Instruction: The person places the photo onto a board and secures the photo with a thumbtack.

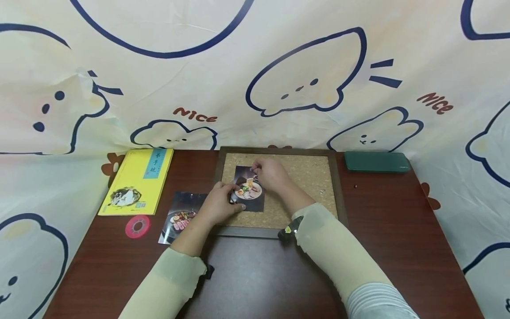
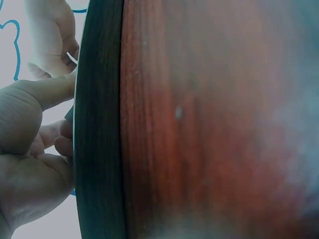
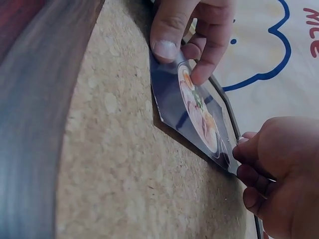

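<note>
A printed photo (image 1: 250,204) of a noodle bowl on a dark ground lies on the cork board (image 1: 295,177), left of its middle. My left hand (image 1: 218,204) presses the photo's left side, thumb low and fingers higher up. In the right wrist view, the photo's near edge stands slightly off the cork. My right hand (image 1: 272,175) is at the photo's upper right corner. Its fingertips pinch a tiny pale thing that looks like a push pin (image 3: 242,140), mostly hidden by the fingers. The left wrist view mainly shows the board's dark wooden frame (image 2: 99,124).
A second food photo (image 1: 187,201) lies partly under my left forearm. Further left are a yellow book (image 1: 139,181) and a pink tape roll (image 1: 137,226). A green case (image 1: 376,162) lies at back right, with a tiny brown object (image 1: 356,186) before it.
</note>
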`<state>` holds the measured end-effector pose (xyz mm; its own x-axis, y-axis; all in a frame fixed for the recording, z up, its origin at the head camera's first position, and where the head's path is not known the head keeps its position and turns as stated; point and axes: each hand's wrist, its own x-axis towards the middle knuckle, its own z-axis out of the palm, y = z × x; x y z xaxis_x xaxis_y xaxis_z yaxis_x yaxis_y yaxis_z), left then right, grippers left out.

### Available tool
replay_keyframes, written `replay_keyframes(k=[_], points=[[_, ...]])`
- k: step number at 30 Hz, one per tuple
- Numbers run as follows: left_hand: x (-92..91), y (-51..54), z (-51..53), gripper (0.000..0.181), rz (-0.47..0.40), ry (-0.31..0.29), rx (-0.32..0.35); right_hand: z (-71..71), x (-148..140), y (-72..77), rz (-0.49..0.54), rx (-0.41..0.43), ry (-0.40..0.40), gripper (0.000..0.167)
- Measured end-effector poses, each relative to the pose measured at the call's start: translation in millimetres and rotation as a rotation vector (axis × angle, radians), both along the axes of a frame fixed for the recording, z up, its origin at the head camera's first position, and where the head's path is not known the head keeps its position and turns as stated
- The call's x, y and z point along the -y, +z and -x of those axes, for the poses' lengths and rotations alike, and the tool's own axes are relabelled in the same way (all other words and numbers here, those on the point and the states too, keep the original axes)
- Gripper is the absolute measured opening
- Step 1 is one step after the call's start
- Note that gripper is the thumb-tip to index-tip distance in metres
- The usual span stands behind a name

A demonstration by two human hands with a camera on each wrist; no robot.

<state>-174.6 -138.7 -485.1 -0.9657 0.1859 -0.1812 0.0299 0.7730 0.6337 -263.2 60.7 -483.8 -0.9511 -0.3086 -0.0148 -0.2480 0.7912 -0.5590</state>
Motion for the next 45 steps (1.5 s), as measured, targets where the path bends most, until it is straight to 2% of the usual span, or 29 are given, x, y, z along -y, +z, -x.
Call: replay_keyframes(k=[4, 11, 20, 31, 45], points=[[0.8, -0.3, 0.2, 0.06, 0.001, -0.002, 0.005, 5.0, 4, 1.4, -0.044, 0.03, 0.022, 0.018], [1.9, -1.0, 1.1, 0.06, -0.009, 0.003, 0.003, 14.5, 10, 6.1, -0.156, 0.011, 0.098, 0.02], [1.4, -3.2, 2.3, 0.061, -0.012, 0.002, 0.006, 21.2, 14, 9.8, -0.225, 0.032, 0.105, 0.024], [-0.1, -2.9, 1.9, 0.062, -0.003, 0.011, 0.028, 27.2, 18, 14.1, -0.233, 0.079, 0.108, 0.018], [-0.3, -3.7, 1.6, 0.061, 0.006, 0.012, 0.021, 32.5, 18, 15.9, -0.141, 0.129, 0.045, 0.018]])
